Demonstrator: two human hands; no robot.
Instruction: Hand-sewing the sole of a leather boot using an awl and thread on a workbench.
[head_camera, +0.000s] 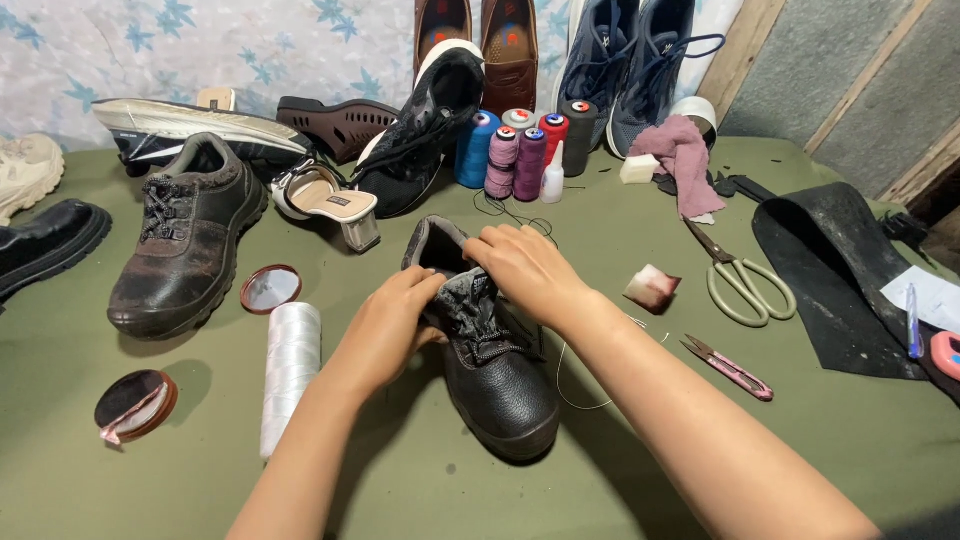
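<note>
A black leather lace-up boot (497, 375) lies on the green table (450, 490), toe toward me. My left hand (392, 325) grips the boot's left side at the collar. My right hand (525, 270) rests on top of the boot's opening and tongue, fingers curled over it. A thin thread (572, 385) trails from under my right wrist across the table beside the boot. Whether a needle is in my fingers is hidden.
A matching worn boot (185, 235) stands at left, a white thread spool (290, 370) beside my left arm. Coloured thread spools (515, 150) and several shoes line the back. Scissors (745, 280), pink thread snips (730, 368), a wax block (652, 288) and black rubber sheet (840, 270) lie at right.
</note>
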